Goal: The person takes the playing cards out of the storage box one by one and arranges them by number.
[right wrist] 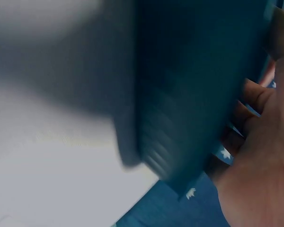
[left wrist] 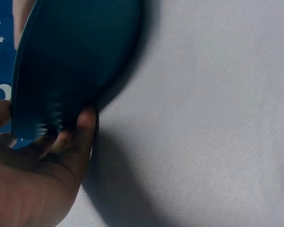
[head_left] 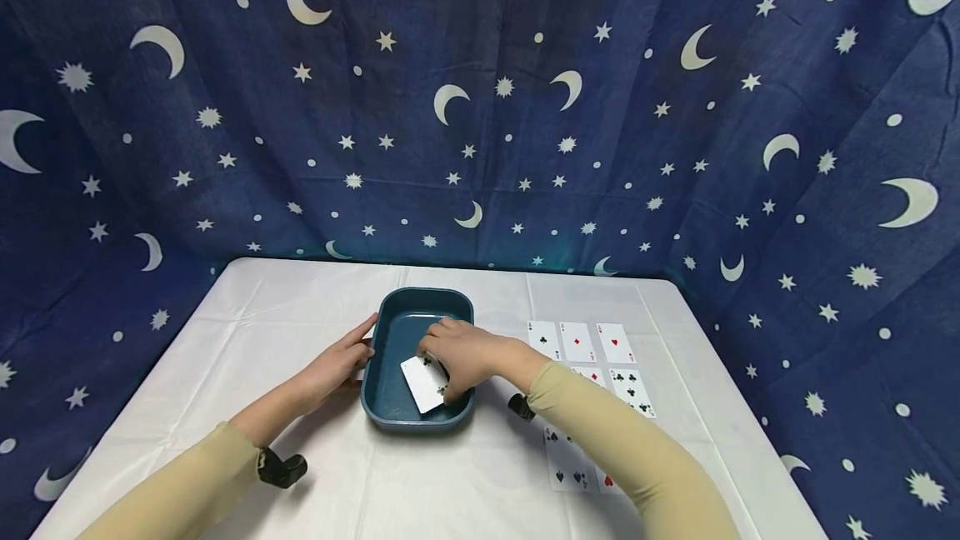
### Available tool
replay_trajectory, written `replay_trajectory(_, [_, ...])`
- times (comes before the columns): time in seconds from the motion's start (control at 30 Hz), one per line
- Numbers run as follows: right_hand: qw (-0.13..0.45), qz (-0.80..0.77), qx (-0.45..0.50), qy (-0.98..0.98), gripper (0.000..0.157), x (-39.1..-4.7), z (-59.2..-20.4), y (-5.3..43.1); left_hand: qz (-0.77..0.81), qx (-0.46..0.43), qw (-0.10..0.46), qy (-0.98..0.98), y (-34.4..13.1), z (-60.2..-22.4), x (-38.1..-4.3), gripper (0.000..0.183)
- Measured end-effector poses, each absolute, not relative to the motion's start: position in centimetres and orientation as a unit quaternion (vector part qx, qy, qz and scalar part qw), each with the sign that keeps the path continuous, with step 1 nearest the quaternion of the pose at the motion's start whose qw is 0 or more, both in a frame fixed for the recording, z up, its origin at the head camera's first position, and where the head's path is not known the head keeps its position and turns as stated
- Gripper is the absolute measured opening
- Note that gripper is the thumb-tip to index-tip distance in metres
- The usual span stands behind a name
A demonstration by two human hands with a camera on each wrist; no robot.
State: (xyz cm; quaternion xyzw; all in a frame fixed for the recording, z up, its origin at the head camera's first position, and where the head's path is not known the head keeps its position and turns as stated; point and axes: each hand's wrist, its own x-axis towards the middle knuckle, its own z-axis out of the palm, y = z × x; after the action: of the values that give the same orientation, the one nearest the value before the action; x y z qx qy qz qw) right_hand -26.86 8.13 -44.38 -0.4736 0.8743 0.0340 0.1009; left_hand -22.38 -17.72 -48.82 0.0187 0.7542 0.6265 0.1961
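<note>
A dark teal bin [head_left: 417, 423] with rounded corners stands on the white table. Inside it, a white playing card [head_left: 422, 386] with black club marks lies tilted, its right part covered by my right hand [head_left: 465, 354]. The thumb and fingers of that hand pinch the card by its edges. Beyond the bin's wall in the right wrist view, most of the right hand [right wrist: 258, 151] shows but the card is hidden. My left hand [head_left: 336, 369] rests along the bin's left side. In the left wrist view its fingers [left wrist: 85, 125] touch the outer wall.
Face-up playing cards lie in rows to the right of the bin, among them an ace of diamonds [head_left: 577, 342], an ace of hearts [head_left: 615, 343] and a clubs card [head_left: 632, 392]. My right forearm partly covers some. A starry blue curtain [head_left: 480, 148] hangs behind the table.
</note>
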Motion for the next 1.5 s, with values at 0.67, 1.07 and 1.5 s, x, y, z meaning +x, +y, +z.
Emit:
replay_trajectory(0.67, [0.044,-0.068,-0.403,0.912,0.082,-26.4,-39.8,15.3,0.626,0.031,0.203,0.753,-17.3,-49.1,-22.6,0.071])
replay_trajectory(1.07, [0.041,-0.081,-0.347,0.934,0.083,-24.4,-39.5,23.0,0.622,0.024,0.200,0.757,-17.7,-49.1,-22.7,0.070])
replay_trajectory(1.5, [0.029,-0.076,-0.274,0.958,0.084,-20.0,-41.5,32.0,0.615,0.021,0.198,0.763,-17.9,-49.4,-22.7,0.070])
